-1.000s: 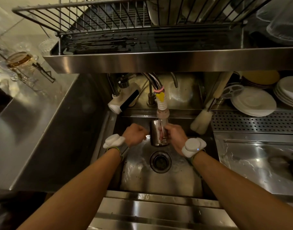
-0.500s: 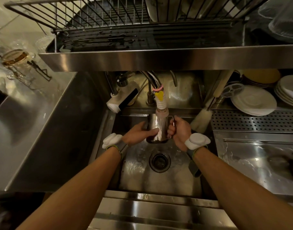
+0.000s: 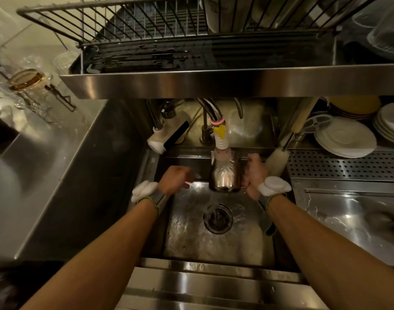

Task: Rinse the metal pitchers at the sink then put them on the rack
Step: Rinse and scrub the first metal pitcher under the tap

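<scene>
Your left hand has come off the side of the pitcher, which it was touching half a second ago, and now sits apart to its left. Its fingers look curled with nothing seen in them (motion blur hides how tightly). Your right hand is wrapped around the pitcher's handle.

There is one metal pitcher, held upright over the back of the sink, its mouth right under the ribbed white nozzle of the tap. You have two hands in view, each with a white wrist pad. There is one drain, in the wet basin floor nearer you, and one pale bottle brush, just right of your right hand.

One wire rack runs overhead on a steel shelf. A steel counter lies to the left and a perforated drainboard to the right, with stacked white plates behind it. The light is dim and warm.
</scene>
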`<state>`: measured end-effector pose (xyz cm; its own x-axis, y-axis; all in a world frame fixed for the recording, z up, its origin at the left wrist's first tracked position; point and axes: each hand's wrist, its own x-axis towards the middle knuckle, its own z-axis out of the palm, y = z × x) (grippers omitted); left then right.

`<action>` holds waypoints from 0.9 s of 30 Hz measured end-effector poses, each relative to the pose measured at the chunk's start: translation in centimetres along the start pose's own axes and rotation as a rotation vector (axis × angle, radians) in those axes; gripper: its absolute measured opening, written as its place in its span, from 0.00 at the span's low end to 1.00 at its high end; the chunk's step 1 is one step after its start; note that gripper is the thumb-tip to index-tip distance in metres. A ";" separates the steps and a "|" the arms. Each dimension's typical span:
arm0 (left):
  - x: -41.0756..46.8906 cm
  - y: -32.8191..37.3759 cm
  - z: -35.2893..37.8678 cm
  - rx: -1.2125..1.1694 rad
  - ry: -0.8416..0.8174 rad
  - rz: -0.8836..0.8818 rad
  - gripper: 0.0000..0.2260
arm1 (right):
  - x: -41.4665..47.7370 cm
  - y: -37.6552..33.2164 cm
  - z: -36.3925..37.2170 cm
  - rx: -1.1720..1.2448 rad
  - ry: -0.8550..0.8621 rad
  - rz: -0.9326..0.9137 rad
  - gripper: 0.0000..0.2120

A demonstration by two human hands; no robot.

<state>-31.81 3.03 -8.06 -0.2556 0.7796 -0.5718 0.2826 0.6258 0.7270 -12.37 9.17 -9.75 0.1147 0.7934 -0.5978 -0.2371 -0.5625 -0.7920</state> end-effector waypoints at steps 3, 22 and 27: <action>0.2 -0.2 0.0 -0.002 0.031 0.003 0.14 | 0.0 0.3 1.1 -0.030 -0.048 -0.032 0.16; 0.0 0.0 0.7 0.084 0.056 0.098 0.18 | 1.0 0.7 0.8 -0.086 -0.016 -0.034 0.18; 0.2 -0.2 0.4 0.081 0.058 0.087 0.17 | 1.2 0.4 -1.2 -0.046 -0.014 0.020 0.16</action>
<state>-31.52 3.08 -8.51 -0.2795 0.8298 -0.4830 0.3796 0.5575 0.7383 -11.19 9.60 -10.96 0.0966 0.7847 -0.6123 -0.1945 -0.5885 -0.7848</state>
